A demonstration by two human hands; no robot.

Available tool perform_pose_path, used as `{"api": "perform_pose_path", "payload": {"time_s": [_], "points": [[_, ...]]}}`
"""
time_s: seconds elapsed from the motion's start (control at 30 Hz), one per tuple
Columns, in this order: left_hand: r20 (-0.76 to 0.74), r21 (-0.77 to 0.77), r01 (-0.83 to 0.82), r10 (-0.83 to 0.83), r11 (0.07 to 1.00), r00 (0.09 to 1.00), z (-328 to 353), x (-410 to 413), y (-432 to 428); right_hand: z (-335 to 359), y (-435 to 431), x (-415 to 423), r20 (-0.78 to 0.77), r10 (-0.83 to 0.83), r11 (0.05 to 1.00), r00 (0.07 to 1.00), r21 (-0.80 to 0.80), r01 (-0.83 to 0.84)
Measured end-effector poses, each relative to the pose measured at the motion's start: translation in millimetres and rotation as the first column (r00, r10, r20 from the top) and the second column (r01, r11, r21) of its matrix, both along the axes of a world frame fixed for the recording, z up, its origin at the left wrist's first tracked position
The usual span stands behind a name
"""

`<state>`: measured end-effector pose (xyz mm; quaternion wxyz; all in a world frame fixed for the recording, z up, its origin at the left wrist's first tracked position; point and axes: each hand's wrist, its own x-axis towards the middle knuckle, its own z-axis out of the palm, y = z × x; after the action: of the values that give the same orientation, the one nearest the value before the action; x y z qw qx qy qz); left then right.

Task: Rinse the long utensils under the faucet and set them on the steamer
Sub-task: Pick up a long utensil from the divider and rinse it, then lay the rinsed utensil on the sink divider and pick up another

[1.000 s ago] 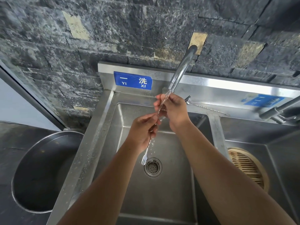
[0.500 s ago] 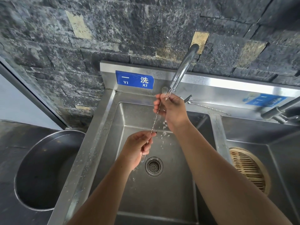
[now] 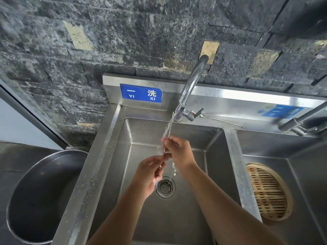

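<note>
A long thin metal fork with a twisted stem hangs under the running faucet, over the left sink basin. My right hand pinches its upper end. My left hand is closed around its lower part, and the fork's tip pokes out below that hand near the drain. Water streams down the stem and splashes off my hands. A second long twisted utensil lies on the ledge behind the basins. The round bamboo steamer rests in the right basin.
A large steel pot stands on the dark counter left of the sink. A second faucet reaches in from the right over the right basin. A steel divider separates the two basins. A dark stone wall rises behind.
Both hands and the fork have dropped lower in the basin, away from the spout. My left hand slid down the stem, then back up a little toward my right hand.
</note>
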<state>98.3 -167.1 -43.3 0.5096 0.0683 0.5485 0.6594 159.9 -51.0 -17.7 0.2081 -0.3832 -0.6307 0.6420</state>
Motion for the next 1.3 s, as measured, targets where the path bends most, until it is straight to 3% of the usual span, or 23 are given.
{"api": "perform_pose_path", "payload": {"time_s": [0.23,0.4,0.63,0.87,1.3], "points": [[0.045,-0.09,0.009,-0.005,0.996,0.999,-3.4,1.8,12.3,-2.9,11.6,12.2,0.061,-0.031,0.998,0.998,0.065,0.027],[-0.218,-0.272,0.12,-0.182,0.955,0.959,-1.0,34.9,32.2,-10.6,28.0,52.8,0.09,-0.115,0.993,0.989,0.005,0.115],[-0.328,-0.285,0.261,-0.35,0.922,0.877,-6.6,122.9,77.0,-31.3,71.3,148.0,0.284,-0.18,0.983,0.942,0.097,0.159],[-0.31,-0.381,0.315,-0.441,0.869,0.842,-16.7,213.3,122.1,-51.8,114.7,237.0,0.477,-0.187,0.982,0.859,0.096,0.161],[-0.255,-0.546,0.29,-0.485,0.786,0.837,-45.3,288.9,157.5,-86.7,149.3,299.6,0.621,-0.04,0.999,0.783,0.048,0.013]]}}
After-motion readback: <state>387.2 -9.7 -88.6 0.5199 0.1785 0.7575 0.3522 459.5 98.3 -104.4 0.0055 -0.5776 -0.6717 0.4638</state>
